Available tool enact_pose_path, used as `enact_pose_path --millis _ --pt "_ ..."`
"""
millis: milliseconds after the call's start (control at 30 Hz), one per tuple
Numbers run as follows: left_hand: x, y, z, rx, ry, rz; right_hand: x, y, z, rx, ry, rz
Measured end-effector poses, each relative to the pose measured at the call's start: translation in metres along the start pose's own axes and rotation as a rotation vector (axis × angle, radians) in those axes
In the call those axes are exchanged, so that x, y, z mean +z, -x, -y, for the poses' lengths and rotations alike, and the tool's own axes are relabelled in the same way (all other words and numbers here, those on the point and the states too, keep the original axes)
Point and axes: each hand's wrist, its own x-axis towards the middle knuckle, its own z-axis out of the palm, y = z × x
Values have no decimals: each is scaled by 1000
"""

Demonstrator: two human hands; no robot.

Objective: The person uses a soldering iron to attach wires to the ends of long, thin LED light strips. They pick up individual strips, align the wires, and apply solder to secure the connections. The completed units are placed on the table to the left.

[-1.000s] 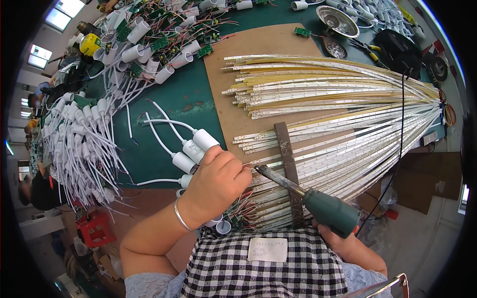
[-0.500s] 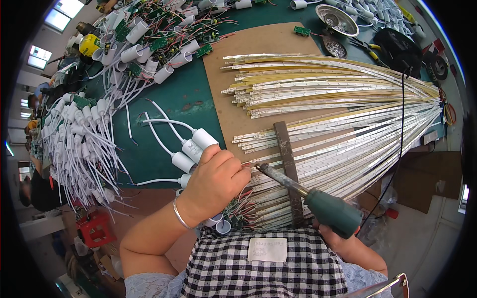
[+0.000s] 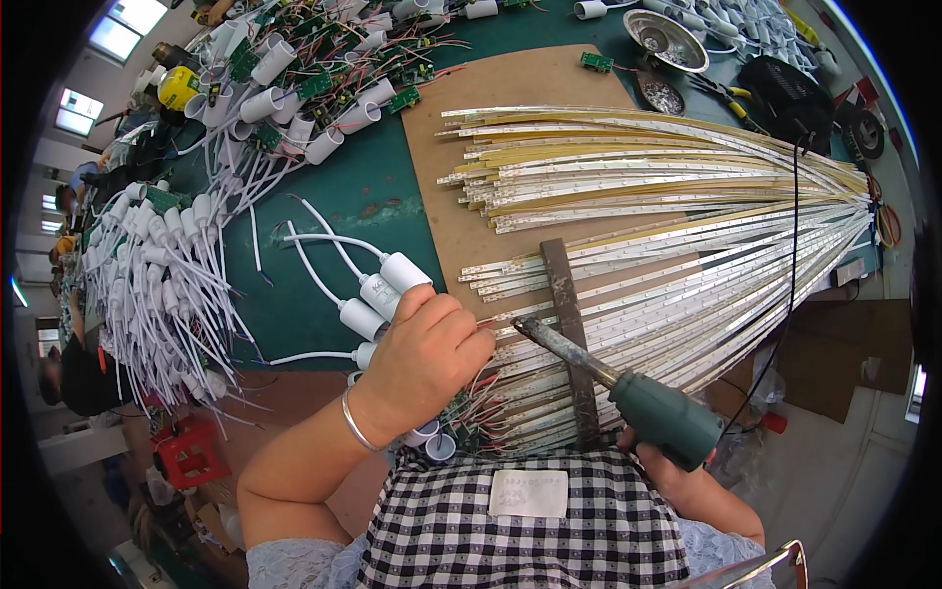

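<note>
My left hand is closed at the near ends of the LED strips, its fingertips pinching a thin reddish wire mostly hidden by the fingers. My right hand grips a green-bodied soldering iron from below. Its long, darkened tip hangs over the strips, a little right of my left fingertips and apart from them. White cylindrical housings with white cables lie just beyond my left hand. Below that hand, small circuit boards and red wires bunch at the strip ends, partly covered.
A dark bar lies across the strips. Piled housings and green boards fill the far left, with hanging cabled tubes nearer. At the far right are a metal bowl, pliers and a black cord.
The soldering iron has shifted slightly to the right, its tip drawing away from my left fingertips. My left hand stays nearly still.
</note>
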Motion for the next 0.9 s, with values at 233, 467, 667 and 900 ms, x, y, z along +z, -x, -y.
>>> enact_pose_path --millis 233,467,667,900 --pt "1 -1 0 6 12 -9 0 1 -1 7 5 6" --pt "2 0 1 3 15 -17 0 -3 4 6 -18 15" --pt "1 1 1 8 12 -23 0 3 -9 -14 103 3" --pt "1 1 1 5 20 -31 -1 0 -11 -67 198 41"
